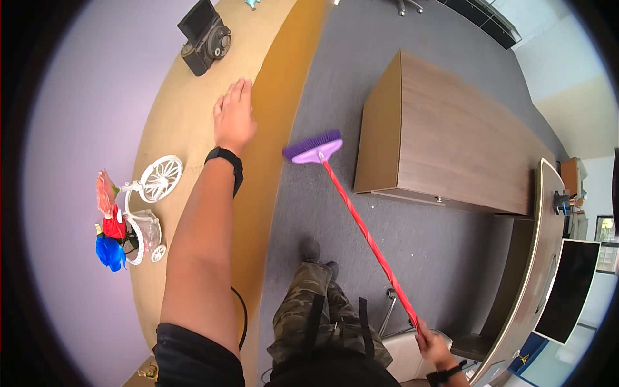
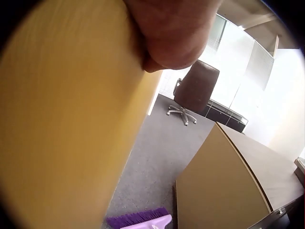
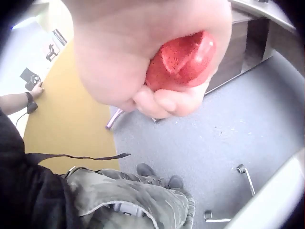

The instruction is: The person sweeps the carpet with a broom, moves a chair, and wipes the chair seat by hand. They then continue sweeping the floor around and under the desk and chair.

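My right hand (image 1: 436,350) grips the red handle (image 1: 371,242) of a broom near its upper end. In the right wrist view, the fingers wrap round that red handle end (image 3: 183,59). The broom's purple head (image 1: 316,148) is down at the grey floor, between the ledge and a wooden cabinet. On the light wooden ledge (image 1: 187,103) rests my left hand (image 1: 235,119), fingers straight, close to its edge and holding nothing. Just beyond those fingers stands an old folding camera (image 1: 207,42). A white tricycle-shaped flower holder (image 1: 147,226) with red, pink and blue flowers is beside the left forearm.
The brown wooden cabinet (image 1: 451,135) stands right of the broom head. A desk with a black monitor (image 1: 567,290) is at the far right. Near my legs is a pale chair (image 1: 412,361); a brown office chair (image 2: 196,88) stands further off. A black cable (image 1: 242,316) hangs by the ledge.
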`<action>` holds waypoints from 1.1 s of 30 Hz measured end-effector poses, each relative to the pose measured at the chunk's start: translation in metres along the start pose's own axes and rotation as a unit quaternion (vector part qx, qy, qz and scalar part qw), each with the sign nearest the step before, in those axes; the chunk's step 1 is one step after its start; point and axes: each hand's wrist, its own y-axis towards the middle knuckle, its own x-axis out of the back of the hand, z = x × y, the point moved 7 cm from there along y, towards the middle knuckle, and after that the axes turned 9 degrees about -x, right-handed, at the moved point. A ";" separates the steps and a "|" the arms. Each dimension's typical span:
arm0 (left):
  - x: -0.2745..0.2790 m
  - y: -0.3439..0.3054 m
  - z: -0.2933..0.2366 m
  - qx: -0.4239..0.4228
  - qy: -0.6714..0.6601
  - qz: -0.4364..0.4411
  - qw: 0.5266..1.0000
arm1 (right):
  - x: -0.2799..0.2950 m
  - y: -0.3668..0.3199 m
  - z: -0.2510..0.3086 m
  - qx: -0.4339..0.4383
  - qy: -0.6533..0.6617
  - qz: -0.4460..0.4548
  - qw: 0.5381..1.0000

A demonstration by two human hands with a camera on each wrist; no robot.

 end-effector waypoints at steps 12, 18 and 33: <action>-0.003 -0.001 0.001 -0.023 0.013 -0.022 0.999 | 0.024 0.235 -0.001 -0.131 -0.219 -0.061 0.965; 0.000 0.001 -0.001 -0.018 0.019 -0.014 1.000 | -0.008 0.253 0.046 -0.054 -0.245 -0.001 0.968; -0.001 0.001 -0.001 -0.031 0.020 -0.025 0.999 | 0.049 0.118 0.017 -0.016 -0.288 -0.015 0.957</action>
